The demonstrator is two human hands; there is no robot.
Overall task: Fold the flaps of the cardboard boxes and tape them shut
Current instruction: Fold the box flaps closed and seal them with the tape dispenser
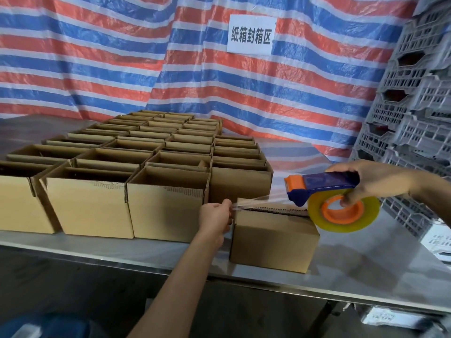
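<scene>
Brushed steel table [366, 269]; striped woven tarp [97, 57] behind. Rows of open corrugated boxes [92, 203] fill the left and far side. One small closed box [273, 240] sits right of them, near edge. Left hand [214, 218] pinches clear tape strip [258, 200] at its left top edge. Right hand [373, 181] grips blue-and-orange dispenser [324, 184]; glossy yellowish roll [344, 213] over box's right end.

The left forearm [175, 284] is reaching up from the lower centre of the frame. The left grip [214, 217] is pinching the end of the tape strand [258, 200]. The right forearm [432, 191] is entering at the right edge. The right grip [373, 184] is clasping the tape dispenser [327, 182] by its handle, one fingertip resting in the roll's core.
</scene>
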